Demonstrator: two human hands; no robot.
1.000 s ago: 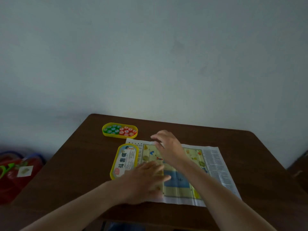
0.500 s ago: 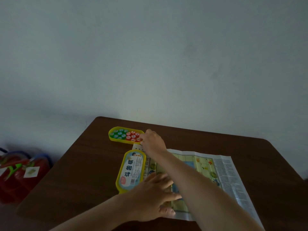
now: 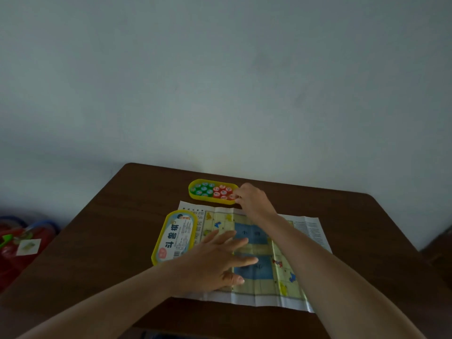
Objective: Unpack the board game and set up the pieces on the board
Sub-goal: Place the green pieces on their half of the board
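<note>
L hand spread flat on paper board. R hand at 12 o'clock, fingers curled at red pieces in yellow tray; grip can't tell.

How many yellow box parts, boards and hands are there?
Yellow box parts: 2, tray and lid
Board: 1
Hands: 2, left hand and right hand
Total: 5

Dark brown surface. Yellow tray with green pieces and red pieces. Yellow-rimmed lid, pale blue label. Paper board: pale yellow grid, blue blocks, white text margins.
</note>
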